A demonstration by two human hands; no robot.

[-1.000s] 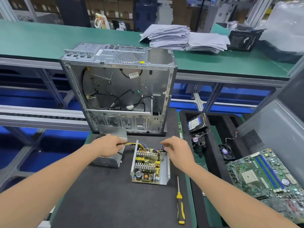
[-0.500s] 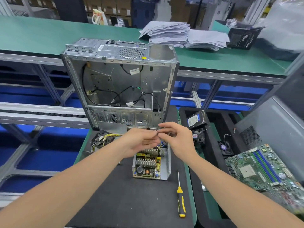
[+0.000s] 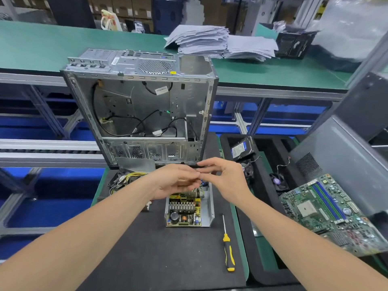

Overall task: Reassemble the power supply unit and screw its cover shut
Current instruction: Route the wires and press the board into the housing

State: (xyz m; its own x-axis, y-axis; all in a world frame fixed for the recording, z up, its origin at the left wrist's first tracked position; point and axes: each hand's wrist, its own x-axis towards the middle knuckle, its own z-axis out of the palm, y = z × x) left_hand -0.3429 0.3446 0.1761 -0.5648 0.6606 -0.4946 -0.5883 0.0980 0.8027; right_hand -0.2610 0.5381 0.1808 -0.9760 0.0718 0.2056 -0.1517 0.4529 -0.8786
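power supply unit (image 3: pixel 189 211): open, board bare, just under both grips. cover (image 3: pixel 134 164): off, beyond left grip (image 3: pixel 176 181). screwdriver (image 3: pixel 227 250): lying nearside of right grip (image 3: pixel 226 181). fingertips meet; anything pinched, cannot tell. closing, screwing remain.

Left hand (image 3: pixel 174 182) and right hand (image 3: pixel 227 181) meet at fingertips.

An open case (image 3: pixel 147 114) stands at the mat's (image 3: pixel 147 259) far edge; papers (image 3: pixel 220 42) pile on the worktop (image 3: pixel 42 45) behind; a motherboard (image 3: pixel 329 215) tilts beside the tray (image 3: pixel 273 138).
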